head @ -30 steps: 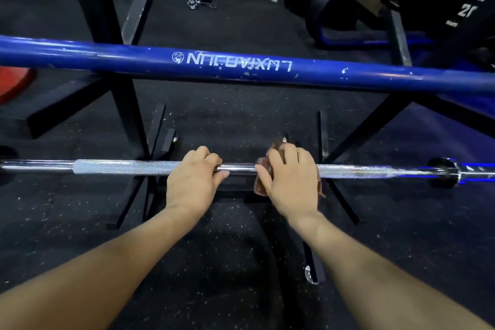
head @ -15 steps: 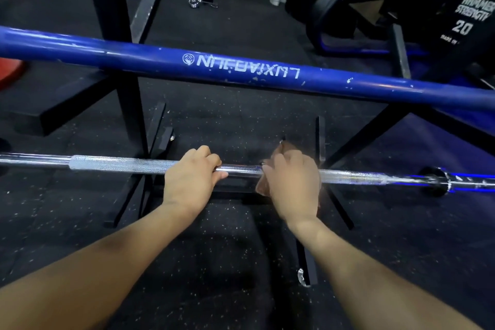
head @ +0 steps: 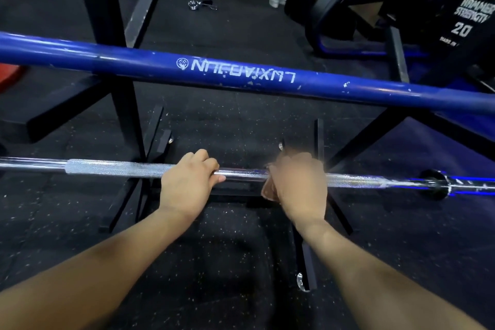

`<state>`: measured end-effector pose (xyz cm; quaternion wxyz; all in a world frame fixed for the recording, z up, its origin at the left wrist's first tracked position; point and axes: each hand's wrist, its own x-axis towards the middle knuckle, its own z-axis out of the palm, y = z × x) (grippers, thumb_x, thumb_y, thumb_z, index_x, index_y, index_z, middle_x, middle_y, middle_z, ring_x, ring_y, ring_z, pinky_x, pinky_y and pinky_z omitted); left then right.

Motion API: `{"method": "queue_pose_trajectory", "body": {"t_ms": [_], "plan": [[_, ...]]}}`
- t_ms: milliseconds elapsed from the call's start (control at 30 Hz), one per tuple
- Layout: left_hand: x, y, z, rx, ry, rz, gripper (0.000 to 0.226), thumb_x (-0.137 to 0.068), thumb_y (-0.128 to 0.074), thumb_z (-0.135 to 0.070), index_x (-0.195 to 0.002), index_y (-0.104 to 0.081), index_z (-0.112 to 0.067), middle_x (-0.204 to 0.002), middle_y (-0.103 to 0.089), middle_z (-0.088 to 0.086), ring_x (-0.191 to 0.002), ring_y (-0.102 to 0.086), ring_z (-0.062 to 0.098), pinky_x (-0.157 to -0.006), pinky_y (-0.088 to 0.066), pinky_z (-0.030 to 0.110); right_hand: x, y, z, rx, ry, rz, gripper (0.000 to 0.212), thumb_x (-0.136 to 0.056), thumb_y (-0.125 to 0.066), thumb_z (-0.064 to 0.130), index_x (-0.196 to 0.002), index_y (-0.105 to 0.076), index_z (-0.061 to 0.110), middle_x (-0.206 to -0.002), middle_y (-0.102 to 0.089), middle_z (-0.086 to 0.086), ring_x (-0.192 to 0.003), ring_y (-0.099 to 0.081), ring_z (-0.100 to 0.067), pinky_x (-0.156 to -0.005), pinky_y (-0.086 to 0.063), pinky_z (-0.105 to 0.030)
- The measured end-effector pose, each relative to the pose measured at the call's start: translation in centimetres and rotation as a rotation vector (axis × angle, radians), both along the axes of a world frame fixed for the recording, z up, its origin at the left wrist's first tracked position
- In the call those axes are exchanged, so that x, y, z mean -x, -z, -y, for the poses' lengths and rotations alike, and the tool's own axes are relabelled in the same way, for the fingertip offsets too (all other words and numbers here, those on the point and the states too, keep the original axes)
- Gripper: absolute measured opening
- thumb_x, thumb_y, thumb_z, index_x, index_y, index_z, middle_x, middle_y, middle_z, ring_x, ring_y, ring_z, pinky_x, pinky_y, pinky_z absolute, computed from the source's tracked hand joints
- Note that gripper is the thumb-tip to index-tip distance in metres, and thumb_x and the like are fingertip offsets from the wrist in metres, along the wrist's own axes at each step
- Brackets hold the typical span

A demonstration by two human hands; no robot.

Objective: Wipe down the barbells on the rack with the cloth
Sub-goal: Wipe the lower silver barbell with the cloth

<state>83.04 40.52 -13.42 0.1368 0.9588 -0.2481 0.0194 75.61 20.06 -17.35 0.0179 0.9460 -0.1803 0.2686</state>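
The chrome barbell (head: 115,168) lay across the near side of the rack (head: 128,120). The left hand (head: 187,185) curled its fingers over the bar; the right hand (head: 298,185) (blurred) clamped a brownish cloth (head: 269,191) round it just to the right. A blue bar (head: 241,72) crossed farther off.

Arms: two forearms reach in from the bottom edge, both bare, no sleeve showing on either
Left hand (head: 188,186): bare, no glove, fingers and knuckles sharp, short nails on the thumb side
Right hand (head: 297,187): bare, no glove, outline smeared by blur, details of the fingers not readable
Wrists: bare on both sides
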Motion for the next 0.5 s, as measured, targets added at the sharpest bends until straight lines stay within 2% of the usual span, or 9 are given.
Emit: {"method": "queue_pose_trajectory", "body": {"t_ms": [67, 133, 200, 267, 333, 400, 500], "plan": [[0.0, 0.1, 0.0, 0.012, 0.006, 0.003, 0.034, -0.091, -0.049, -0.049, -0.109, -0.062, -0.024, -0.101, -0.051, -0.009, -0.094, -0.046, 0.010, -0.060, -0.046, 0.029, -1.3, -1.0, 0.5, 0.032, 0.053, -0.094, 0.040, -0.092, -0.042, 0.044, -0.080, -0.068, 0.015, -0.084, -0.057, -0.009, -0.074, -0.051, -0.031, -0.058, -0.045, -0.036], [-0.1, 0.0, 0.0, 0.008, 0.003, -0.004, 0.035, -0.091, -0.049, -0.049, -0.110, -0.062, -0.024, -0.102, -0.051, -0.008, -0.095, -0.047, 0.011, -0.061, -0.045, 0.030, -2.4, -2.4, 0.8, -0.069, 0.090, -0.285, 0.043, -0.097, -0.035, 0.044, -0.091, -0.069, 0.018, -0.096, -0.060, -0.007, -0.089, -0.055, -0.031, -0.064, -0.046, -0.037], [0.0, -0.1, 0.1, -0.007, -0.009, -0.013, 0.035, -0.091, -0.050, -0.049, -0.112, -0.062, -0.024, -0.103, -0.051, -0.008, -0.096, -0.047, 0.012, -0.061, -0.041, 0.029, -3.1, -2.9, 1.6, -0.187, 0.095, -0.371, 0.042, -0.098, -0.032, 0.046, -0.104, -0.067, 0.022, -0.107, -0.059, -0.004, -0.102, -0.053, -0.028, -0.071, -0.042, -0.036], [0.1, -0.2, 0.2, -0.009, -0.016, -0.018, 0.035, -0.091, -0.050, -0.048, -0.113, -0.062, -0.024, -0.102, -0.050, -0.008, -0.097, -0.046, 0.012, -0.060, -0.036, 0.028, -2.6, -3.0, 1.2, -0.169, 0.115, -0.342, 0.042, -0.097, -0.035, 0.046, -0.104, -0.067, 0.020, -0.106, -0.058, -0.006, -0.099, -0.052, -0.030, -0.073, -0.041, -0.036], [0.2, -0.2, 0.2, -0.002, -0.016, -0.011, 0.035, -0.091, -0.050, -0.048, -0.113, -0.061, -0.024, -0.101, -0.049, -0.008, -0.096, -0.046, 0.011, -0.059, -0.034, 0.027, -1.2, -1.6, 0.3, -0.081, 0.107, -0.155, 0.039, -0.093, -0.043, 0.044, -0.095, -0.069, 0.014, -0.097, -0.058, -0.010, -0.087, -0.051, -0.032, -0.073, -0.043, -0.038], [0.1, -0.1, 0.2, 0.007, -0.022, -0.001, 0.034, -0.091, -0.050, -0.048, -0.113, -0.062, -0.024, -0.100, -0.049, -0.008, -0.094, -0.046, 0.010, -0.058, -0.033, 0.026, 0.5, 0.0, -0.5, -0.048, 0.041, 0.029, 0.031, -0.090, -0.054, 0.041, -0.091, -0.067, 0.013, -0.094, -0.056, -0.012, -0.083, -0.049, -0.032, -0.075, -0.044, -0.041], [0.0, 0.2, 0.2, 0.032, -0.029, -0.011, 0.034, -0.090, -0.051, -0.048, -0.111, -0.063, -0.024, -0.099, -0.049, -0.009, -0.094, -0.046, 0.010, -0.058, -0.035, 0.027, 0.2, -0.3, 0.2, 0.016, 0.039, 0.006, 0.032, -0.091, -0.052, 0.041, -0.085, -0.065, 0.013, -0.089, -0.056, -0.011, -0.079, -0.049, -0.032, -0.068, -0.047, -0.040]]}}
